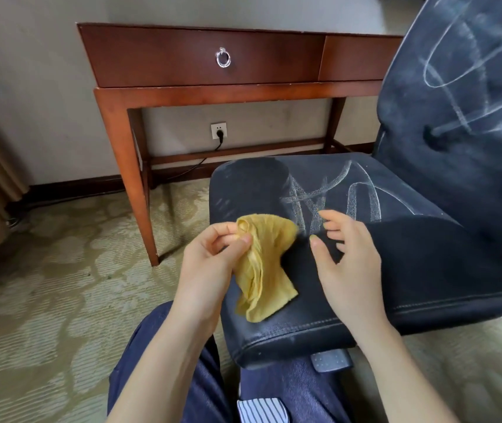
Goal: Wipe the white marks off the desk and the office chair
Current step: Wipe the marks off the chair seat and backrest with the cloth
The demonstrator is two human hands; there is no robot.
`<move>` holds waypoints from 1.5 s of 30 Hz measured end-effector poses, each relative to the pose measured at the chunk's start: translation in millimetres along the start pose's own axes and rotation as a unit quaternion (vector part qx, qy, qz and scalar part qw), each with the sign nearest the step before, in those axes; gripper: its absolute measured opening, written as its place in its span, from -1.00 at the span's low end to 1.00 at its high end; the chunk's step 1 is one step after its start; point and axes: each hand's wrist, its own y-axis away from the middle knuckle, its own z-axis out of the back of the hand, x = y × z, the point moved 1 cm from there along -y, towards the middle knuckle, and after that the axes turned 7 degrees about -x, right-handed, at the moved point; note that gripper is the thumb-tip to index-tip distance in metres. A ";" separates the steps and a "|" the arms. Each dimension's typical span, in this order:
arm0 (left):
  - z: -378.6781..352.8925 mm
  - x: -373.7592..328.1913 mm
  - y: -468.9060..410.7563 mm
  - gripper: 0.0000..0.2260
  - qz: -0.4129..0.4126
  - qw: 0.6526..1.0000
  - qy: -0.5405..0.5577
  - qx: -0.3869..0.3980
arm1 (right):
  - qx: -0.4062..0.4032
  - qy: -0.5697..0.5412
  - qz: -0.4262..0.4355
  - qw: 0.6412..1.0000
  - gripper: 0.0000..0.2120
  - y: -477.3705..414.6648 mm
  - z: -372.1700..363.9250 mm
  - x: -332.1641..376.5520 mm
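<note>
— Carpeted room, wooden table (201,56) behind the chair (457,96). Where was the cloth (269,257)?
— Pinched in my left hand (210,261) over the seat (426,270); right hand (344,254) spread, empty. Bunched so, it risked smearing the white marks (362,193).

hands: 2, left hand (210,264) and right hand (347,264) | yellow cloth (262,270): 1, in the left pinch | office chair (442,264): 1, just beyond the grip | desk (213,93): 1, well beyond it | drawer (167,56): 1 | ring pull (223,58): 1 | wall socket (218,129): 1
</note>
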 end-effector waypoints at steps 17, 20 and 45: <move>5.6 -23.3 -8.1 -0.75 -0.068 0.992 -0.057 0.090 | -0.035 -0.163 -0.180 0.969 -0.79 -26.8 43.3 -16.4; 17.9 -5.9 -24.3 -0.79 -0.025 0.995 -0.079 0.048 | -0.084 -0.005 -0.178 0.980 -0.79 -37.6 60.7 -47.6; 15.4 -2.6 3.0 -0.78 -0.220 0.934 -0.224 0.173 | 0.211 -0.050 0.036 0.976 -0.90 -25.1 78.9 -16.0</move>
